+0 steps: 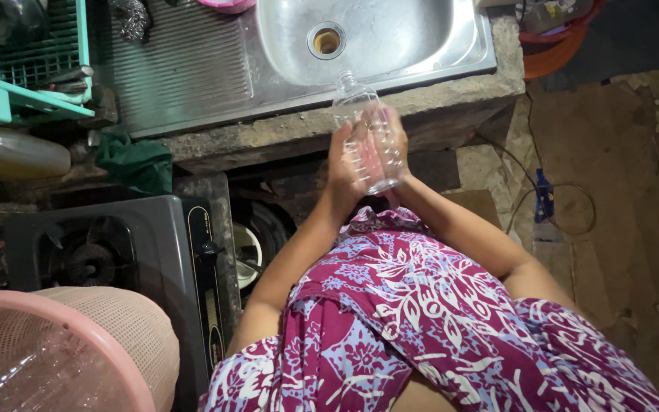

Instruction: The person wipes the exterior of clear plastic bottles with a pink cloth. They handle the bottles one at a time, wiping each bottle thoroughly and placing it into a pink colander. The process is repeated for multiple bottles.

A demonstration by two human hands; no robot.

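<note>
Hands (368, 156) clasp clear bottle (368, 137); steel sink (421, 46) ahead, stove (116, 252) left.

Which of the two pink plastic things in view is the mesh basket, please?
The large pink mesh basket at bottom left beside the stove. The other pink item is only a sliver at the top edge by the sink.

Bare forearms, left hand (342, 164) and right hand (398, 145) unadorned, magenta dress with white and pale-blue leaf-and-flower print, sleeveless look
</note>
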